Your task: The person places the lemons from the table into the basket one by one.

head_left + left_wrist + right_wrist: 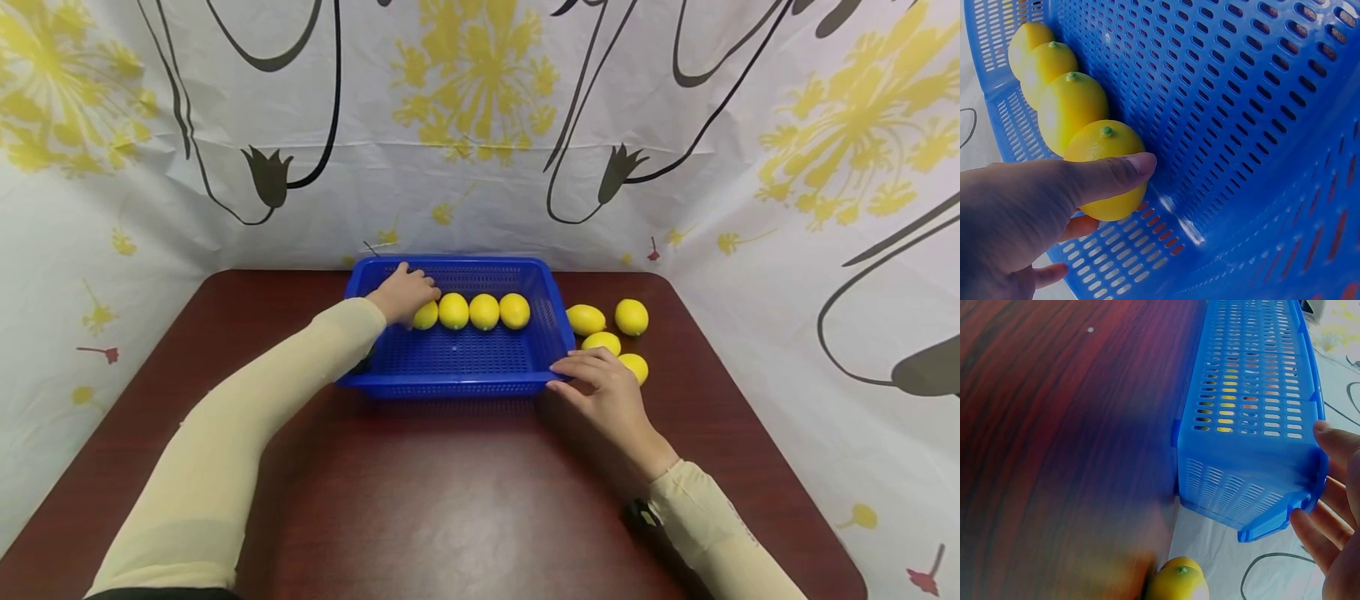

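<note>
A blue plastic basket [450, 380] with slotted walls stands at the back of the table. Inside it, several yellow lemons [484, 312] form a row along the far side. My left hand [405, 293] reaches over the basket's left side and holds the lemon [1107, 140] at the row's left end, its thumb across the front. The other fingers are partly hidden behind that fruit. At the basket's near right corner, my right hand [603, 392] grips the rim [1321, 459], thumb on the near side and fingers around the corner.
More lemons [632, 317] lie loose on the table just right of the basket, some close beyond my right hand. The brown wooden table [420, 492] stretches toward me. A patterned white cloth [480, 208] hangs behind and at both sides.
</note>
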`<state>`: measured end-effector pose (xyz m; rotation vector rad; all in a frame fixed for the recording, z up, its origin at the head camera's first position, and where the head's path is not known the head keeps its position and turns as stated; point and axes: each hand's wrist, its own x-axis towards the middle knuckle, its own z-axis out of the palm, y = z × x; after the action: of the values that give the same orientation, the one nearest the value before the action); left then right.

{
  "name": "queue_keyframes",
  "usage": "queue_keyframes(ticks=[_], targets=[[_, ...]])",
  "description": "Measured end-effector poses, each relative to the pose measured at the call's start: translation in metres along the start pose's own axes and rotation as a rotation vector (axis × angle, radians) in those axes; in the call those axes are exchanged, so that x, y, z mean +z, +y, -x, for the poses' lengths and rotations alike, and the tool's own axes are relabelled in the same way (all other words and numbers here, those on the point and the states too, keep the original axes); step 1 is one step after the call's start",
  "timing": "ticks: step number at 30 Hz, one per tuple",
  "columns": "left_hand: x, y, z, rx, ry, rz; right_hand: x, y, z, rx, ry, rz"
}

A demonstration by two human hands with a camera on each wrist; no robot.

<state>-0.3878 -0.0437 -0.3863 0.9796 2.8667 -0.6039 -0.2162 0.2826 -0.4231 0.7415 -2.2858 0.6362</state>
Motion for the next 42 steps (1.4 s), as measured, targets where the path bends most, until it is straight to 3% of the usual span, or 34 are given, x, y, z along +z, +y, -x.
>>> queue_keyframes(ticks=[21,42], targets=[[0.0016,0.0023,0.0009,0.000,0.012,0.008,-0.0007,0.0000,-0.0005,-0.007,0.015,-0.021],[-0.0054,0.0000,0.0086,-0.024,-0.044,0.055,-0.0016,-0.0017,0.0000,0.007,0.000,-0.013]])
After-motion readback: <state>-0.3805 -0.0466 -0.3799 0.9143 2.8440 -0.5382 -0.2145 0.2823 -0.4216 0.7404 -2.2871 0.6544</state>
